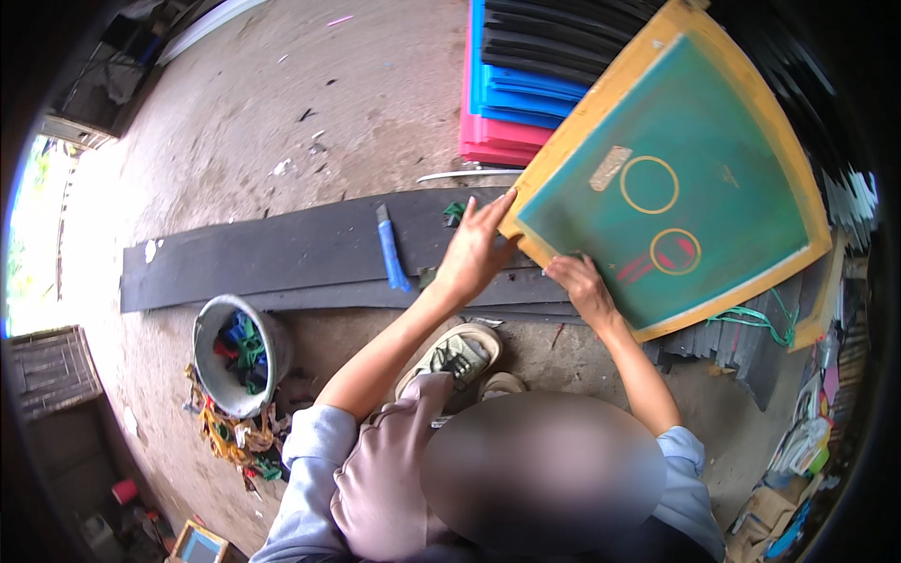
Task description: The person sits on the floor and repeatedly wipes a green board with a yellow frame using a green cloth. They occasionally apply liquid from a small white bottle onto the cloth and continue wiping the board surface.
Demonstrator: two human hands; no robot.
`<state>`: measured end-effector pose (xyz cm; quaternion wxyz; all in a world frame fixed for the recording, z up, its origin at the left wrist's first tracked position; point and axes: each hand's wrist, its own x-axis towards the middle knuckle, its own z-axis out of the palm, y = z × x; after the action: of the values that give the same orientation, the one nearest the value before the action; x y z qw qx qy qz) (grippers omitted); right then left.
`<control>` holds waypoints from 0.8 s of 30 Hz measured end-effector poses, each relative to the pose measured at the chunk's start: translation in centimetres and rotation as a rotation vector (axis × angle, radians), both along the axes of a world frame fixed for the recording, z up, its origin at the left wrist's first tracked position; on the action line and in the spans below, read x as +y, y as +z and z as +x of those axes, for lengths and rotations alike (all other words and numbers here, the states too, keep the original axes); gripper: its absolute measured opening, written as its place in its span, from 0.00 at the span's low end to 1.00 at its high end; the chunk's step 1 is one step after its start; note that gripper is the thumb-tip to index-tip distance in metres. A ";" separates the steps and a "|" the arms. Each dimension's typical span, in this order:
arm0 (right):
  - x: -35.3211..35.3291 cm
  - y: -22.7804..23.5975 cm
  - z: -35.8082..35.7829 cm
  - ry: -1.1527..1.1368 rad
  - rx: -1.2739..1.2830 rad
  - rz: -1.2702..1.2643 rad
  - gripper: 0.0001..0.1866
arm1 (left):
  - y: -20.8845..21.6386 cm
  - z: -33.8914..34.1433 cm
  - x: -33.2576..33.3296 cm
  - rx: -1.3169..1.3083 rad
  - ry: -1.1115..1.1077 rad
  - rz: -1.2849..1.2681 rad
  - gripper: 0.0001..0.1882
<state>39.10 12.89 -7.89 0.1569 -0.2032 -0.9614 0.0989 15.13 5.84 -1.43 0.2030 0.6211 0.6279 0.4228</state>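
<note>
A screen printing frame (593,113) with yellowish wooden sides and green mesh (741,211) is tilted at the right. Two yellow circles mark the mesh, one with a pink-red smear, and a brown tape patch lies near them. My left hand (472,251) grips the frame's near left corner, its fingers on the wooden edge. Lower down, my right hand (586,289) is closed on the near edge of the same frame. On the long black sheets (282,246) below lies a knife with a blue handle (389,251), left of my left hand.
Stacked pink (502,134), blue (526,94) and black sheets (554,42) stand at the far right. A grey bucket (279,352) of coloured scraps sits at the left, with more scraps (239,436) beside it. Green string (751,314) hangs under the frame. Clutter (788,469) lines the right side.
</note>
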 end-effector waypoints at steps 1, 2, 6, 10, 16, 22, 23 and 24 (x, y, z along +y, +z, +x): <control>-0.4 0.7 -1.9 -0.123 0.093 -0.087 0.16 | 1.1 -1.4 -1.0 -0.021 0.058 0.013 0.24; -1.0 1.3 -3.9 -0.218 0.196 -0.192 0.16 | 1.1 -2.7 -1.8 -0.121 0.132 -0.021 0.22; -3.6 0.3 -9.6 -0.310 0.391 -0.405 0.16 | -2.9 -6.8 -3.3 -0.098 0.283 -0.070 0.15; -4.0 -0.9 -9.7 -0.380 0.346 -0.416 0.15 | -6.9 -7.0 -2.1 0.234 0.188 -0.029 0.17; -2.7 0.4 -8.2 -0.524 0.432 -0.647 0.11 | -10.3 -6.6 0.2 0.391 0.246 -0.116 0.14; -2.4 2.7 -8.8 -0.532 0.578 -0.807 0.13 | -5.2 -6.7 0.4 0.070 0.144 0.012 0.09; -2.3 3.8 -8.9 -0.453 0.551 -0.783 0.17 | -3.4 -6.5 0.3 -0.038 0.099 0.011 0.09; -2.3 5.6 -9.6 -0.389 0.618 -0.858 0.20 | -1.0 -6.3 0.1 -0.128 0.040 -0.048 0.10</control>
<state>29.52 10.58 -2.33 0.3497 -0.3840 -0.6891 0.5053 8.86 5.93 -2.47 0.2493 0.5748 0.6361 0.4504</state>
